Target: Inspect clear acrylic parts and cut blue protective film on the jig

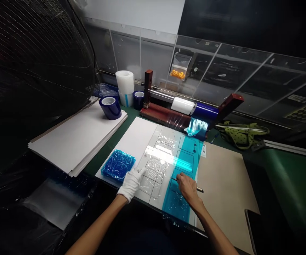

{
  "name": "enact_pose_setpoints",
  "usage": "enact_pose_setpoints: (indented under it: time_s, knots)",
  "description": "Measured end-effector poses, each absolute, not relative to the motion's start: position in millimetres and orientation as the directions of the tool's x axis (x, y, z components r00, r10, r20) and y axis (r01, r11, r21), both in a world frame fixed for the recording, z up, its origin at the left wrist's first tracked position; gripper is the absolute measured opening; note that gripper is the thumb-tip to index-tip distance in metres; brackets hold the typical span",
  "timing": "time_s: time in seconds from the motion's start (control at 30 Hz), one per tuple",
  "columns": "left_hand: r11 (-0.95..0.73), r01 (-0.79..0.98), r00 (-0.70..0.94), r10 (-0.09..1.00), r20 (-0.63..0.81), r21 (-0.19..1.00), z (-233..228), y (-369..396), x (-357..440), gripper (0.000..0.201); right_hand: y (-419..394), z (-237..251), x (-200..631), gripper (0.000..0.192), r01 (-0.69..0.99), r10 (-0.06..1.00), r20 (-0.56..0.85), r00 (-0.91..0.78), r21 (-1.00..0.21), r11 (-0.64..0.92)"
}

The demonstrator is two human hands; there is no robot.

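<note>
A thin knife (187,185) is gripped in the bare right hand (187,187), tip on the blue film (181,166) covering the white sheet (139,136). The gloved left hand (131,182) is laid flat and unclenched beside a crumpled blue wad (118,164).

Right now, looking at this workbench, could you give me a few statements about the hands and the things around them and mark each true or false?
1. The left hand wears a white glove. True.
2. The right hand is gloved too. False: it is bare.
3. The right hand holds a thin pen-like tool over the blue film strip. True.
4. The crumpled blue film wad lies right of the right hand. False: it lies left of the left hand.
5. A blue tape roll stands on the stack of white sheets. True.
</note>
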State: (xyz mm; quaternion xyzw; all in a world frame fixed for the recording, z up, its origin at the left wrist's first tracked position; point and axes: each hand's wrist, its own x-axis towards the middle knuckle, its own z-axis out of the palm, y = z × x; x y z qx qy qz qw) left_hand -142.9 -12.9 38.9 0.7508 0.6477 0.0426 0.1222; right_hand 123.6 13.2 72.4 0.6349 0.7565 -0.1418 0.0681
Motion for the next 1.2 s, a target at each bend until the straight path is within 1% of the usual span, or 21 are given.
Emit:
enact_pose_setpoints:
  time_s: [0.1, 0.2, 0.37, 0.53, 0.6, 0.77, 0.87, 1.03, 1.1, 1.2]
  knots:
    - [-0.129, 0.94, 0.145, 0.989, -0.028, 0.315, 44, -38, -142, 0.039, -12, 75, 124, 0.019, 0.972, 0.938, -0.307, -0.162, -0.216, 0.097]
    - [-0.131, 0.916, 0.135, 0.991, 0.015, 0.378, 43, -70, -140, 0.034, -44, 66, 119, 0.015, 0.96, 0.925, -0.356, -0.13, -0.28, 0.028]
    - [-0.131, 0.907, 0.114, 0.991, 0.066, 0.401, 26, -97, -133, 0.031, -74, 47, 102, 0.013, 0.924, 0.9, -0.421, -0.114, -0.379, -0.06]
    - [-0.141, 0.92, 0.104, 0.988, 0.119, 0.366, 14, -90, -130, 0.031, -68, 47, 99, 0.019, 0.854, 0.872, -0.465, -0.152, -0.506, -0.121]
    - [-0.159, 0.923, 0.118, 0.984, 0.134, 0.351, 13, -85, -130, 0.034, -67, 50, 103, 0.02, 0.852, 0.876, -0.467, -0.123, -0.503, -0.148]
    - [-0.227, 0.918, 0.185, 0.971, 0.154, 0.325, 15, -80, -130, 0.039, -77, 53, 105, 0.018, 0.874, 0.888, -0.461, -0.008, -0.435, -0.217]
    - [-0.234, 0.924, 0.189, 0.967, 0.172, 0.302, 15, -84, -128, 0.04, -79, 51, 98, 0.016, 0.849, 0.878, -0.478, 0.004, -0.463, -0.256]
    - [-0.254, 0.939, 0.2, 0.952, 0.232, 0.233, 14, -85, -127, 0.038, -72, 43, 96, 0.013, 0.708, 0.828, -0.556, -0.072, -0.613, -0.35]
    - [-0.261, 0.945, 0.205, 0.942, 0.264, 0.199, 12, -81, -130, 0.038, -71, 40, 100, 0.017, 0.626, 0.798, -0.591, -0.116, -0.667, -0.404]
    - [-0.28, 0.947, 0.221, 0.924, 0.312, 0.157, 10, -71, -139, 0.035, -69, 35, 103, 0.026, 0.51, 0.756, -0.634, -0.166, -0.711, -0.484]
